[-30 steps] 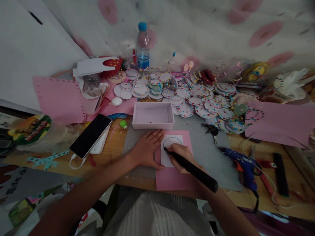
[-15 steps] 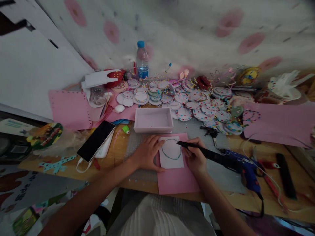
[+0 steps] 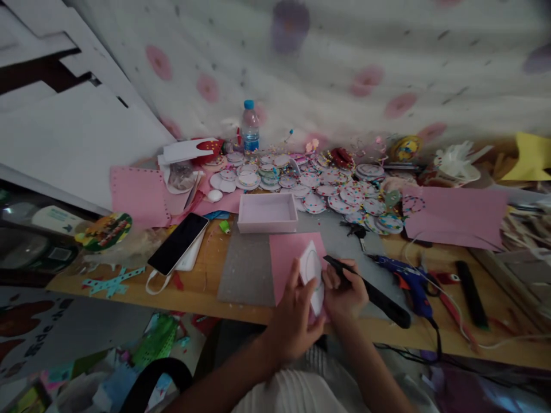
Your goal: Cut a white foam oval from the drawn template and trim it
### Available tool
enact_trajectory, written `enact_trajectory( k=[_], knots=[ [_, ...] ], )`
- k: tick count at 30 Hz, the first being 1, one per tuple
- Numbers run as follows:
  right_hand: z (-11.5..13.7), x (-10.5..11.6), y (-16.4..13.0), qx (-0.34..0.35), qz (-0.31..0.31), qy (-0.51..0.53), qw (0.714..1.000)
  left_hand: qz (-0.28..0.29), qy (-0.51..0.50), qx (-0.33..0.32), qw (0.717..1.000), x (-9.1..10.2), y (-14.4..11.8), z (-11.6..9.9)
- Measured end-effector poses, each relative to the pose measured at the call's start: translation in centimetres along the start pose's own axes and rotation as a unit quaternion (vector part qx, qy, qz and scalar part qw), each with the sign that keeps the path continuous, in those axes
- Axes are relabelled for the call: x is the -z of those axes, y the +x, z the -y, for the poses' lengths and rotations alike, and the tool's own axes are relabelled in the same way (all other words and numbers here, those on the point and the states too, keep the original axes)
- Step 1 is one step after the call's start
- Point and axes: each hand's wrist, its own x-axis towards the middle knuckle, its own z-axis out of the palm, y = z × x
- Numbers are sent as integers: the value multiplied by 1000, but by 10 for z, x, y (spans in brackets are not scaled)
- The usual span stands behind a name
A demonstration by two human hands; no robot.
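My left hand (image 3: 297, 315) grips a white card (image 3: 313, 281) with a circle outline on it, thumb and fingers at its edges. The card is tilted up off the table. My right hand (image 3: 346, 289) is closed around a long black craft knife (image 3: 383, 301), its pointed dark tip near the card's right edge. Some right-hand fingers are close to the card; whether they touch it I cannot tell. Beneath lies a pink sheet (image 3: 284, 255), partly covered by my hands, on a grey cutting mat (image 3: 243, 269).
A white open box (image 3: 267, 223) stands behind the pink sheet. Further back are heaped white discs with coloured dots (image 3: 314, 202) and a water bottle (image 3: 250, 129). A phone (image 3: 178, 244) lies left; keys (image 3: 355, 229), a blue glue gun (image 3: 411, 287) and a black bar (image 3: 471, 292) lie right.
The white card, flat on the pink sheet before, is now lifted and tilted in my left hand. The knife tip has moved off the circle's edge. The view has shifted.
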Motion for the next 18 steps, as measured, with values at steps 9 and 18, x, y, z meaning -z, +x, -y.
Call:
enact_trajectory(
  k=[9,18],
  knots=[
    [-1,8,-1,-19,4,2,1000,-131,-262,192,937,8,-3,1],
    [-1,7,2,-27,5,-8,1000,-18,-365,456,812,41,3,36]
  ],
)
